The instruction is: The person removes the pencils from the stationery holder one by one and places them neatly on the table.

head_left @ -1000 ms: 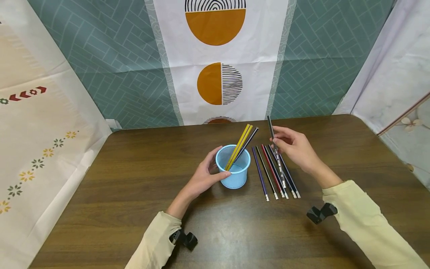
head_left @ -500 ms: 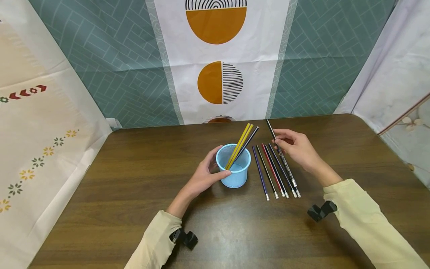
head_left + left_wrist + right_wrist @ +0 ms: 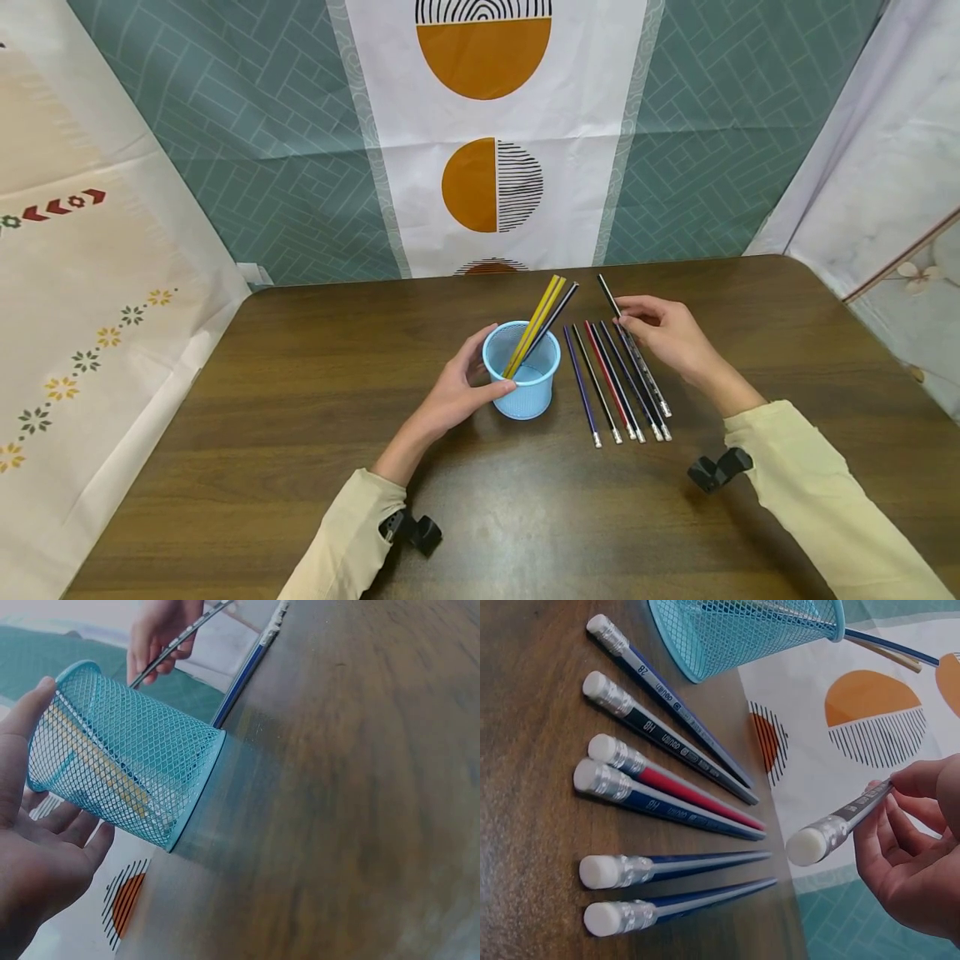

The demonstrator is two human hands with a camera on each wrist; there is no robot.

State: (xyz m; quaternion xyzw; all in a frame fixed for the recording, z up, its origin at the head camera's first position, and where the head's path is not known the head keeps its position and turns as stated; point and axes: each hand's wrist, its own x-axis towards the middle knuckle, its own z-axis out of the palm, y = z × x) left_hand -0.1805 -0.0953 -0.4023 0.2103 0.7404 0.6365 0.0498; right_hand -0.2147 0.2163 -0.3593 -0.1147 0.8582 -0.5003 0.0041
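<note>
- Judging by the blue mesh cup [image 3: 523,402], I put the work at about a third done: two yellow pencils [image 3: 531,325] and at least one dark pencil [image 3: 558,312] leaned inside it.
- Six pencils on the table [image 3: 562,533], in a loose row right of the cup, looked left to deal with. The purple pencil [image 3: 581,383] was nearest the cup; the red pencil [image 3: 681,784] came third out.
- On my feeds the left hand [image 3: 457,387] had thumb and fingers wrapped round the cup's left side.
- The right hand [image 3: 667,337], right of the cup and past the row, pinched a patterned black pencil [image 3: 864,806] between thumb and fingers.
- That pencil looked lifted off the table, well apart from the cup, with the row between. Its eraser end slanted out from the hand toward the person; its other end stuck out beyond the fingertips.
</note>
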